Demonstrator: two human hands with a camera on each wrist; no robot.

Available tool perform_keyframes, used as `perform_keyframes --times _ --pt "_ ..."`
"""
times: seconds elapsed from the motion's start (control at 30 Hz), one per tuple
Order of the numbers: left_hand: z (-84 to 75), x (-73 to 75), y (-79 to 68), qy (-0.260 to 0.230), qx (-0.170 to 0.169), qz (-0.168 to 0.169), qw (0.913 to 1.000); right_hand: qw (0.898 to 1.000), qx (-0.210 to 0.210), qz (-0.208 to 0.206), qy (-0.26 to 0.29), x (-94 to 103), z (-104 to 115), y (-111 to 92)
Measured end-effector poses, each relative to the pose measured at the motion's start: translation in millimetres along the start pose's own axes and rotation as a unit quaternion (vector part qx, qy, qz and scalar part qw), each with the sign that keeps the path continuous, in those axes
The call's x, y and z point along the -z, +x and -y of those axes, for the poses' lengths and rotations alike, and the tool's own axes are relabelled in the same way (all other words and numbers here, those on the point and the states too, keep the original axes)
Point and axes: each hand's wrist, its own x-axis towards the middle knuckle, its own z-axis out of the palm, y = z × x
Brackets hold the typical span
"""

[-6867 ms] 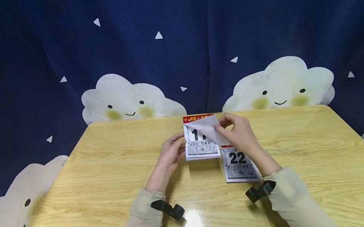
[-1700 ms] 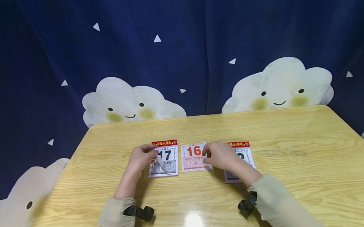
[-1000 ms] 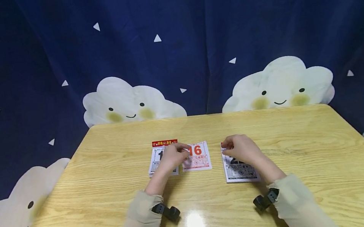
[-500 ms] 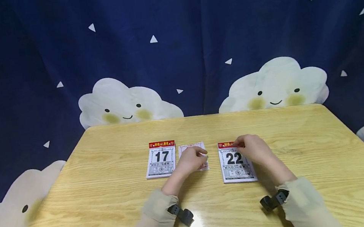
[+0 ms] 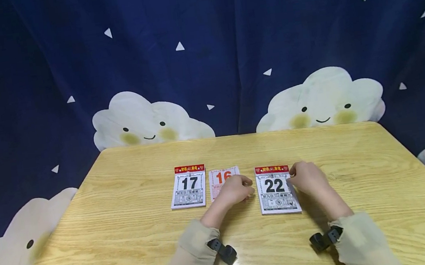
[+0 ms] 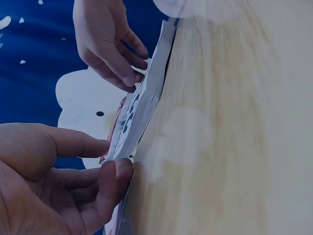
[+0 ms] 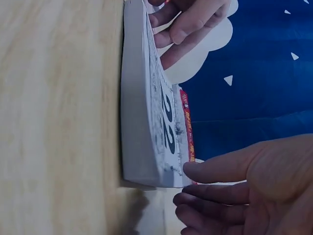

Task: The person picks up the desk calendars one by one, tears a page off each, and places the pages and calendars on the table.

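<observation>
A tear-off calendar pad (image 5: 279,197) with a red top band and a large black 22 lies face up on the table. My left hand (image 5: 236,189) is beside its left edge, a small gap away, fingers loosely bent, with thumb and fingers apart in the left wrist view. At the pad's right edge is my right hand (image 5: 309,178); its thumb (image 7: 215,167) reaches the pad's edge in the right wrist view, though firm contact cannot be told. A loose sheet with a red 16 (image 5: 218,178) lies partly hidden behind my left hand.
Left of the loose sheet lies another calendar pad (image 5: 189,193), showing 17. All rest on a wooden table (image 5: 129,233). A dark blue curtain (image 5: 197,18) with clouds hangs behind the far edge. Each wrist wears a small black camera.
The 16 sheet came off the left pad, which was set down at the left. My left hand then moved right, past the sheet. My right hand slid from the 22 pad's top to its right edge.
</observation>
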Motion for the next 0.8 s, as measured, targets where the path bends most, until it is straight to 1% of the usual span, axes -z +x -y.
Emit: perform_keyframes --times 0.13,0.27,0.47,0.67,0.8 --pt "-2.6 -4.1 2.2 0.030 0.004 0.000 0.9996 1.000 -0.016 0.015 -0.005 -4.4 -2.4 -0.6" --pt "-4.5 -6.5 3.3 0.048 0.007 -0.001 0.9988 1.000 -0.021 0.019 0.013 -8.3 -3.7 -1.1" --pt "-5.9 -6.9 3.1 0.041 0.003 0.004 0.9991 0.999 -0.024 0.011 0.035 -11.5 -3.1 -0.3" --pt "-2.3 -5.3 3.2 0.028 0.000 -0.004 0.9996 0.999 -0.024 0.001 0.048 -15.0 -0.1 0.8" --pt "-0.2 -3.4 3.9 0.022 -0.007 -0.011 0.9997 0.997 -0.030 -0.006 0.078 -15.5 2.5 1.4"
